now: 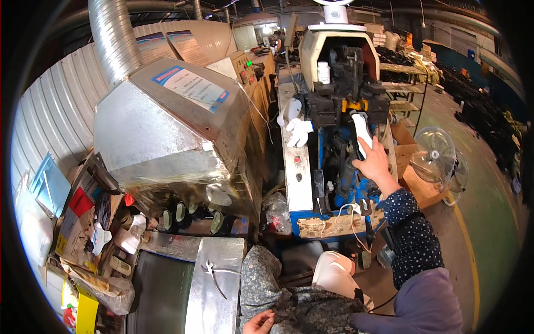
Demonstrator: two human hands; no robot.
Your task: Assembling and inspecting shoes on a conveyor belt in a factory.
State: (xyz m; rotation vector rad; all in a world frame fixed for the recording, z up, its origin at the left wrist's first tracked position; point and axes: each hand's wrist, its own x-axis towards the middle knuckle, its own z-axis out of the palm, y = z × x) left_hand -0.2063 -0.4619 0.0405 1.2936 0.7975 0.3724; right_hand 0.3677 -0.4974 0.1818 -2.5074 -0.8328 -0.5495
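Note:
My right hand (374,162) reaches forward to the dark machine with its thumb and fingers around the near end of a long white sole-shaped piece (362,131) with a dark edge. The far end of that piece meets the machine's black head (349,103), just below a yellow part (355,104). My left hand (259,323) is low at the lower edge, by the patterned cloth (258,278) over my lap. Its fingers are curled in, and whatever they may hold is hidden.
A metal-hooded machine (167,128) stands at left, with several shoe-shaped pieces (181,212) below its opening. White gloves (299,132) lie on the machine's left ledge. A caged fan (435,156) and cardboard boxes (420,181) stand at right. A belt (164,289) runs lower left.

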